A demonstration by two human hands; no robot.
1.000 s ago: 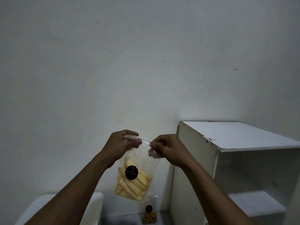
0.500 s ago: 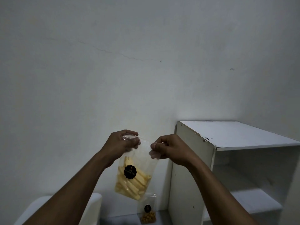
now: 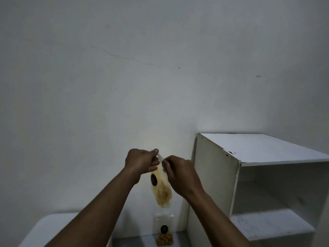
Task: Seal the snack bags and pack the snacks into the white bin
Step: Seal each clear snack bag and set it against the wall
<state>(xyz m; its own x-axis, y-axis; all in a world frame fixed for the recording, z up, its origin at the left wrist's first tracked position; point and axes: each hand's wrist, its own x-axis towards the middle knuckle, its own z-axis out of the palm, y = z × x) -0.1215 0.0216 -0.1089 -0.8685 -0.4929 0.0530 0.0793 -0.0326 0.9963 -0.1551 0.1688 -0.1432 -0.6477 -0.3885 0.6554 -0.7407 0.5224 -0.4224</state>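
A clear snack bag (image 3: 161,189) of pale yellow sticks with a round black label hangs in the air in front of the wall, blurred and turned edge-on. My left hand (image 3: 140,162) pinches its top edge from the left. My right hand (image 3: 179,172) grips the same top edge from the right, close beside the left. A second clear bag (image 3: 164,234) holding small golden snacks and the same black label stands upright on the surface below, against the wall. A white bin (image 3: 51,227) shows only its rim at the bottom left, partly behind my left forearm.
A white shelf unit (image 3: 258,150) with open compartments stands at the right, its side panel close to my right hand. A plain white wall with a thin crack fills the background.
The bag has swung from facing me to edge-on and blurred. My two hands have come closer together at its top edge.
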